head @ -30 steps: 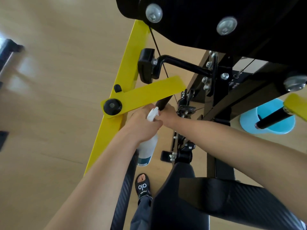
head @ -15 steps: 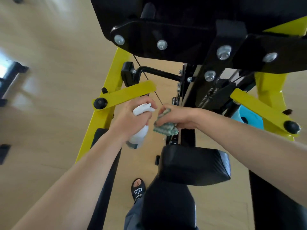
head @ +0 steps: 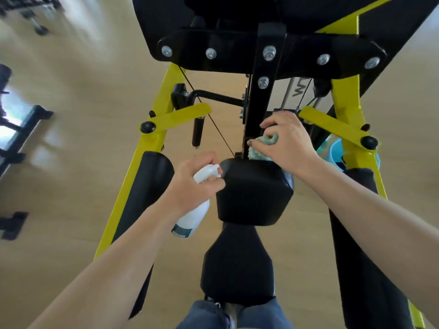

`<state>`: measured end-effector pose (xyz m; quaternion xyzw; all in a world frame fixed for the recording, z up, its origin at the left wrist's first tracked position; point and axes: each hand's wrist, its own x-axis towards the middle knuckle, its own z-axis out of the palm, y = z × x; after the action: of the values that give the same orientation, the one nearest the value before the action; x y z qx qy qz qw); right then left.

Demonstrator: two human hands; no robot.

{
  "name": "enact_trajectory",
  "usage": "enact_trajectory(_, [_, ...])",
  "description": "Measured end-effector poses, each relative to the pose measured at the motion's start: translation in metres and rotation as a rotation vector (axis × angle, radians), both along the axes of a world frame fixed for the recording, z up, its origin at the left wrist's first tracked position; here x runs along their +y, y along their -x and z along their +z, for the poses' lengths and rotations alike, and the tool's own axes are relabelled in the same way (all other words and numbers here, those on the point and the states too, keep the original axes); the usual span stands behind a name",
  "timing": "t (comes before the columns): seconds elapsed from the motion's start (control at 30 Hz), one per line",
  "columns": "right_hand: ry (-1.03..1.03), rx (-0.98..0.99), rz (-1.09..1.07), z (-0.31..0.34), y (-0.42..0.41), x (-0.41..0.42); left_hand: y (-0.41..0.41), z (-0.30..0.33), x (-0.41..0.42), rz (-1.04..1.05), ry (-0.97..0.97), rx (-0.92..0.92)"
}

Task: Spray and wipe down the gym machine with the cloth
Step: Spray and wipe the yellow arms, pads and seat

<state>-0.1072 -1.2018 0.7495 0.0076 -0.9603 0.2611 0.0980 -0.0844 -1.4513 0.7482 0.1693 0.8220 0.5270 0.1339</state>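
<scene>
The gym machine has a yellow frame (head: 152,148) and black padding. A square black pad (head: 255,193) sits in the middle, with a longer seat pad (head: 237,269) below it. My left hand (head: 192,186) grips a white spray bottle (head: 193,216) just left of the square pad, its nozzle touching the pad's upper left corner. My right hand (head: 288,141) holds a green cloth (head: 266,144) against the black upright post (head: 261,100) just above the pad. Part of the cloth is hidden under my fingers.
Black padded arm rolls (head: 147,186) flank the seat on both sides. A blue bucket (head: 335,150) stands on the wooden floor behind the right yellow leg. Dark gym equipment (head: 21,129) lies at the far left. My knees in jeans (head: 213,314) show at the bottom.
The view has shifted so the machine sits centred. My right hand moved up and right with the cloth onto the upright post. My left hand brought the bottle down beside the square pad.
</scene>
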Motion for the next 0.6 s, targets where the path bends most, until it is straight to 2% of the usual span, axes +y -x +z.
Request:
enact_trajectory(0.07, [-0.029, 0.062, -0.105, 0.010, -0.022, -0.004, -0.015, -0.003, -0.003, 0.005, 0.006, -0.002])
enact_trajectory(0.23, [0.195, 0.071, -0.529, 0.023, -0.067, -0.020, -0.046, -0.009, 0.001, -0.024, -0.016, -0.015])
enact_trajectory(0.3, [0.497, -0.020, -0.668, 0.019, -0.081, -0.022, -0.055, -0.009, 0.007, 0.007, 0.012, -0.045])
enact_trajectory(0.37, [0.988, -0.148, -0.778, 0.016, -0.096, -0.024, -0.060, -0.010, 0.011, 0.041, 0.042, -0.086])
enact_trajectory(0.4, [1.163, -0.203, -0.799, 0.016, -0.105, -0.024, -0.062, -0.012, 0.013, 0.050, 0.052, -0.113])
enact_trajectory(0.47, [1.321, -0.238, -0.803, 0.014, -0.123, -0.021, -0.065, -0.016, 0.015, 0.067, 0.076, -0.172])
enact_trajectory(0.6, [1.398, -0.207, -0.802, 0.007, -0.151, -0.008, -0.077, -0.022, 0.021, 0.084, 0.091, -0.246])
